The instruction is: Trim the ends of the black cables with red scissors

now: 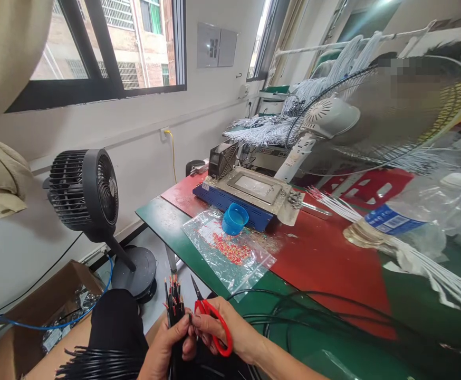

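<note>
In my left hand [163, 345] is an upright bundle of black cables [172, 303], gripped below their ends. Red and copper-coloured wire tips stick out at its top. My right hand [238, 324] holds scissors [228, 343] with red handles, their dark blades pointing up and left beside the bundle. Its thumb and fingertips meet the left hand's fingers at the bundle's side; what they pinch there is hidden. More black cables [104, 364] lie across the lap at the lower left.
A clear plastic bag [199, 237] with small red and yellow bits and a blue cup [234, 219] lies on the table [325, 248]. Behind stands a blue-sided heating device [230, 203]. Black cables [286, 316] loop at right; white cables [432, 261] lie beyond. A floor fan [84, 190] stands left.
</note>
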Available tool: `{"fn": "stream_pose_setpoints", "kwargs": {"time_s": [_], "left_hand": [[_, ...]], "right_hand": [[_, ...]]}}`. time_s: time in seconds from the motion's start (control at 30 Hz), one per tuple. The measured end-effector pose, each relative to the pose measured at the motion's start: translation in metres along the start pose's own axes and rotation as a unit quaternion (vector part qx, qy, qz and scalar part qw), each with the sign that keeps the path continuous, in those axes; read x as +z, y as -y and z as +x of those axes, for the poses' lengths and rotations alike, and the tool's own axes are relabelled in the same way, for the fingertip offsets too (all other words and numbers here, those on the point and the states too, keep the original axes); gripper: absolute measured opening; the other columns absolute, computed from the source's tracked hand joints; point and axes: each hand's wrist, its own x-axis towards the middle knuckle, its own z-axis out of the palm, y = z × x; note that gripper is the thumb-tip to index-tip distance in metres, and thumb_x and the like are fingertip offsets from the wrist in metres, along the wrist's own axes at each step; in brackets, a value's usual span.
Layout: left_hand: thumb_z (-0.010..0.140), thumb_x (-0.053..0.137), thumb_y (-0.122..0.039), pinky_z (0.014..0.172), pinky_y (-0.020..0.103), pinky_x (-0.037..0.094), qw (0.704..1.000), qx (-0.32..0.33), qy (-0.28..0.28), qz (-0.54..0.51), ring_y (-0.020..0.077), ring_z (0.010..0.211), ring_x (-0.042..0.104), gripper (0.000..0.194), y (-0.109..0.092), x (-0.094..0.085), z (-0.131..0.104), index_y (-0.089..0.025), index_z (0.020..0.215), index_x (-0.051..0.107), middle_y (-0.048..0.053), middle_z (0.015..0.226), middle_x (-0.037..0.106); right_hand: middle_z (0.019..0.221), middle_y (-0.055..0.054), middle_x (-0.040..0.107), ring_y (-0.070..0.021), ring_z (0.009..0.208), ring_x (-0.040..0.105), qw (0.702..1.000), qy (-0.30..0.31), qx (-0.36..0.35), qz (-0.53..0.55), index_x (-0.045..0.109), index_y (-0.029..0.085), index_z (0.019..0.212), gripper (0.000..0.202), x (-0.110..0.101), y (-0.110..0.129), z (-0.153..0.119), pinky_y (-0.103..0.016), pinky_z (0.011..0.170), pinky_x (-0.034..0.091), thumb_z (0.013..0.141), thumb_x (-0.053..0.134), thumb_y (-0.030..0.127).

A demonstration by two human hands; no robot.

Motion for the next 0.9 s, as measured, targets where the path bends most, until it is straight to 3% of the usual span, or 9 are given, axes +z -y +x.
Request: {"fn": "stream_pose_setpoints", "kwargs": {"time_s": [0.13,0.23,0.4,0.6,0.77,0.9], "left_hand": [[0.058,0.077,-0.041,0.038,0.018,0.015,1.000,-0.007,-0.020,-0.021,0.0011,0.032,0.029,0.038,-0.0018,-0.0017,-0.0019,-0.014,0.072,0.055,-0.006,0.045,0.049],[0.064,0.072,-0.040,0.037,0.019,0.015,0.999,-0.017,0.024,0.012,0.0011,0.033,0.028,0.032,-0.0023,-0.0053,-0.0018,-0.013,0.063,0.054,-0.006,0.044,0.043],[0.068,0.068,-0.038,0.038,0.020,0.015,0.998,-0.020,0.054,0.031,0.0018,0.033,0.026,0.031,-0.0020,-0.0063,-0.0024,-0.013,0.059,0.053,-0.007,0.038,0.038],[0.063,0.073,-0.042,0.039,0.020,0.019,0.999,0.022,0.028,0.020,0.0026,0.035,0.030,0.034,0.0031,-0.0085,0.0004,-0.015,0.062,0.053,-0.007,0.039,0.041],[0.061,0.075,-0.042,0.041,0.020,0.025,0.999,0.032,-0.027,0.017,0.0050,0.038,0.040,0.038,0.0037,-0.0062,0.0001,-0.015,0.075,0.053,-0.004,0.048,0.052],[0.059,0.076,-0.044,0.040,0.021,0.026,0.998,0.043,-0.035,0.034,0.0054,0.037,0.041,0.040,0.0038,-0.0052,-0.0001,-0.014,0.074,0.054,-0.003,0.048,0.054]], "right_hand": [[0.044,0.004,0.050,-0.0034,0.034,0.041,1.000,-0.018,0.002,0.004,0.056,0.011,0.058,0.050,-0.0016,0.0020,0.0004,-0.015,0.033,0.029,0.059,0.071,0.059],[0.038,0.005,0.045,-0.0038,0.031,0.039,0.999,-0.038,0.015,0.011,0.052,0.012,0.051,0.055,-0.0034,0.0006,0.0015,-0.016,0.031,0.026,0.066,0.062,0.065],[0.040,0.004,0.048,-0.0039,0.031,0.040,0.998,-0.026,0.042,0.033,0.056,0.011,0.057,0.047,-0.0044,-0.0017,0.0021,-0.016,0.031,0.027,0.064,0.069,0.055],[0.040,0.005,0.047,-0.0037,0.031,0.040,0.998,-0.028,0.033,0.053,0.055,0.011,0.056,0.048,0.0006,-0.0036,0.0017,-0.015,0.031,0.027,0.064,0.069,0.056],[0.044,0.004,0.050,-0.0035,0.034,0.040,0.996,-0.087,0.003,0.016,0.054,0.011,0.061,0.052,-0.0009,-0.0056,0.0032,-0.016,0.034,0.028,0.061,0.068,0.062],[0.044,0.004,0.050,-0.0042,0.035,0.041,0.997,-0.071,-0.004,0.021,0.054,0.011,0.063,0.052,-0.0017,-0.0049,0.0031,-0.017,0.035,0.029,0.063,0.067,0.062]]}}
